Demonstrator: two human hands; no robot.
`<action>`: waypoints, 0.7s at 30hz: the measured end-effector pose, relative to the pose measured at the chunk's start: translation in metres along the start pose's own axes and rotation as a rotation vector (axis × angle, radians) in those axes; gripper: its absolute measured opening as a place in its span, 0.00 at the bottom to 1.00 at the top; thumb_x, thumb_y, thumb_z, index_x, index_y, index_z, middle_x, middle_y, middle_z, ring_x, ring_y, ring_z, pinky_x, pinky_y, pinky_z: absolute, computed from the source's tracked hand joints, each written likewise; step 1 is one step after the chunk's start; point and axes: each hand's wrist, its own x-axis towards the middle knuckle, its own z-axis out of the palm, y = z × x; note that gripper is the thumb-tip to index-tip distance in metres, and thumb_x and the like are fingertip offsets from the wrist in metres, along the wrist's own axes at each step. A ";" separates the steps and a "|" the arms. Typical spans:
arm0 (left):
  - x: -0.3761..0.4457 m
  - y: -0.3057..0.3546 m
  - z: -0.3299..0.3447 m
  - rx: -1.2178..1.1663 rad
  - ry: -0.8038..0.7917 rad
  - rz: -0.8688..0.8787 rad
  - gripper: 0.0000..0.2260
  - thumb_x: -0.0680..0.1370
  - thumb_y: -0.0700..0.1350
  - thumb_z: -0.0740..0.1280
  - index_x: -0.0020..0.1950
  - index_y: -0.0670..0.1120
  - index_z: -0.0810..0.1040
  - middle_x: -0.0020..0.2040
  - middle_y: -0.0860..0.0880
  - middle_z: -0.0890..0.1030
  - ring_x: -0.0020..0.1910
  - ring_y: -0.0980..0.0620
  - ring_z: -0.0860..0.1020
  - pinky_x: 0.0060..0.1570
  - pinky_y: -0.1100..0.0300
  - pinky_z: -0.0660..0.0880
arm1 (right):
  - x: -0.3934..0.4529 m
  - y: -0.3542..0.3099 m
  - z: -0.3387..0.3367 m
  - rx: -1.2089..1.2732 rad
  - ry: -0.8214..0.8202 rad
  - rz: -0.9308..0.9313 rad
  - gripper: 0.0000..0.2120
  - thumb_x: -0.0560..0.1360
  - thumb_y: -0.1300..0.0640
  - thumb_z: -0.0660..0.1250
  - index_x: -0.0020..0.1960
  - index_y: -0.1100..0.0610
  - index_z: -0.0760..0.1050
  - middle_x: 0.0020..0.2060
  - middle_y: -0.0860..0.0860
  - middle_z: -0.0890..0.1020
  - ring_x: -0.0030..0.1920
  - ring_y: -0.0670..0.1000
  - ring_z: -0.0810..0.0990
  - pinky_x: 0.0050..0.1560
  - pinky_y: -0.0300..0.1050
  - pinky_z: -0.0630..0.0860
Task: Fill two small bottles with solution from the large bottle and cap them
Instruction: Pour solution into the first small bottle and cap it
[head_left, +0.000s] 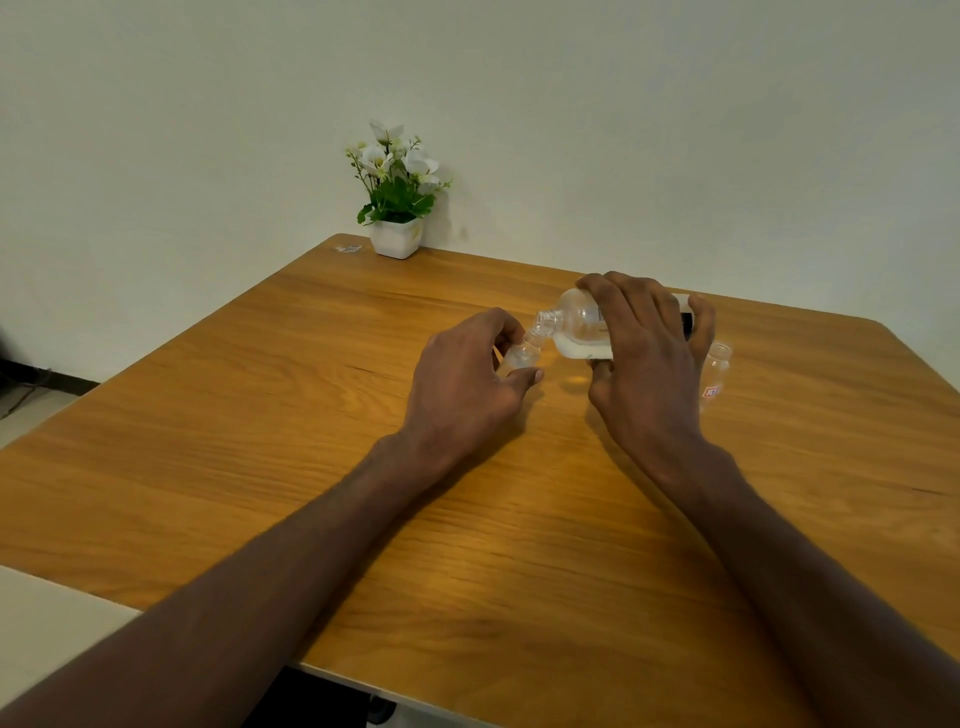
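Large bottle, gripped by right hand fingers, tips into small bottle pinched by left hand; next, likely level it before overflow.

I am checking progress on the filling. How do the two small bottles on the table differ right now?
The small bottle on the left is held by the left hand, with the large bottle tipped at its mouth by the right hand. The small bottle on the right stands free, untouched, showing a red label. Both are clear and uncapped.
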 end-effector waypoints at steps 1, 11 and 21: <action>0.000 0.000 0.000 0.000 -0.001 0.000 0.17 0.72 0.55 0.78 0.56 0.51 0.80 0.49 0.56 0.82 0.44 0.56 0.79 0.45 0.53 0.80 | 0.000 0.000 0.000 0.000 -0.002 0.001 0.41 0.66 0.66 0.77 0.76 0.49 0.69 0.71 0.50 0.74 0.75 0.56 0.69 0.77 0.68 0.56; 0.001 0.000 0.000 0.007 -0.006 -0.007 0.18 0.72 0.55 0.78 0.58 0.51 0.80 0.50 0.57 0.83 0.45 0.57 0.79 0.46 0.54 0.80 | 0.000 0.000 -0.001 0.006 -0.011 0.005 0.42 0.66 0.67 0.77 0.76 0.49 0.69 0.71 0.50 0.74 0.75 0.55 0.68 0.77 0.68 0.55; 0.000 0.000 0.000 0.001 -0.001 -0.003 0.18 0.72 0.55 0.79 0.57 0.51 0.80 0.50 0.57 0.83 0.44 0.57 0.79 0.45 0.55 0.80 | 0.000 0.000 0.000 0.001 -0.012 0.007 0.42 0.66 0.66 0.77 0.76 0.49 0.69 0.71 0.50 0.74 0.75 0.56 0.68 0.77 0.68 0.56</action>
